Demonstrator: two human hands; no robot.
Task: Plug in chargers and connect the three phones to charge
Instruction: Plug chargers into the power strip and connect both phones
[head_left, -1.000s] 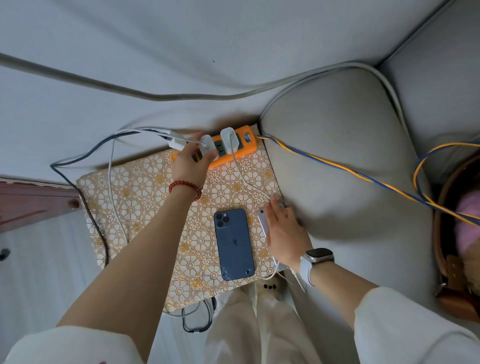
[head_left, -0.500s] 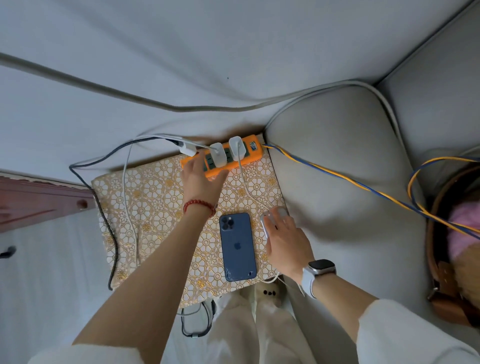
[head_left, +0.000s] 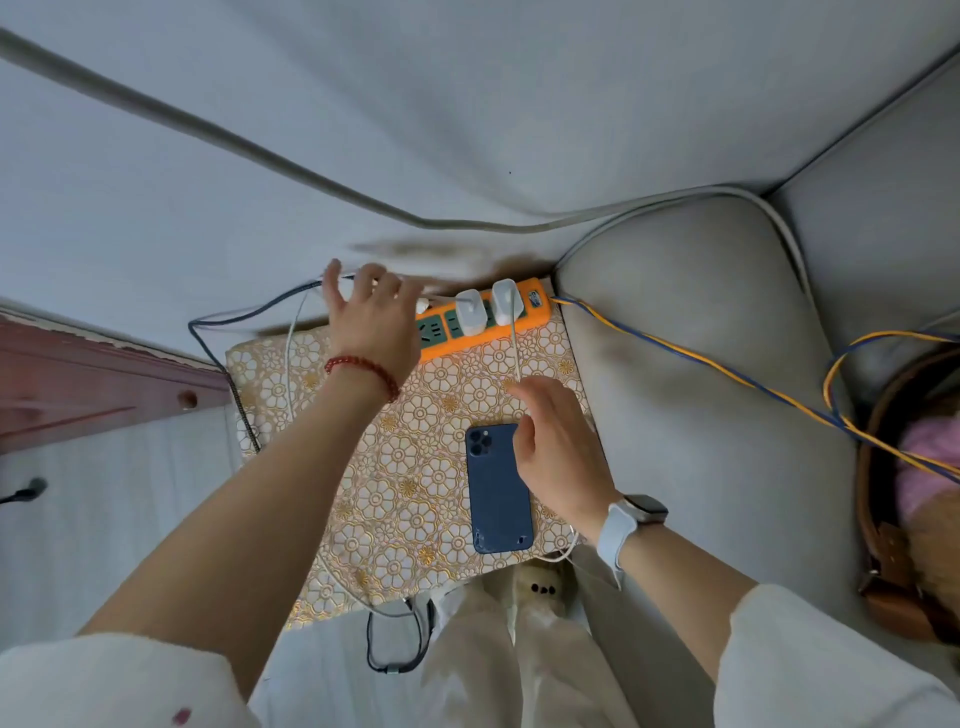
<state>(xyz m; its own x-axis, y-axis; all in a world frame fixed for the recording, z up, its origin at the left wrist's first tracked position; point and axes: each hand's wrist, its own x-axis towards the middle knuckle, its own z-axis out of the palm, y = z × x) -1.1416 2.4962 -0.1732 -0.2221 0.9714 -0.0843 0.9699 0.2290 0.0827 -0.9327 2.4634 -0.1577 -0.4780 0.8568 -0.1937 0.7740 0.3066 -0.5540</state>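
An orange power strip (head_left: 485, 335) lies at the far edge of a floral-patterned pad (head_left: 363, 467). Two white chargers (head_left: 470, 312) (head_left: 506, 301) sit plugged into it. A white cable (head_left: 514, 353) runs from the right charger down to my right hand (head_left: 561, 452). That hand hovers with relaxed fingers over the right edge of a blue phone (head_left: 498, 499), which lies face down. My left hand (head_left: 369, 312) is spread open over the strip's left end. A small white plug (head_left: 423, 304) peeks out beside its fingers. No other phone is visible.
A grey sofa cushion (head_left: 701, 415) borders the pad on the right, crossed by a yellow-and-blue wire (head_left: 675, 349). A brown basket (head_left: 872, 519) stands at far right. A dark cable (head_left: 208, 332) and a white cable (head_left: 288, 374) trail off left, near reddish wooden furniture (head_left: 78, 384).
My left hand has let go of the strip and moved left, fingers spread. My right hand has lifted off the white phone and shifted toward the blue phone.
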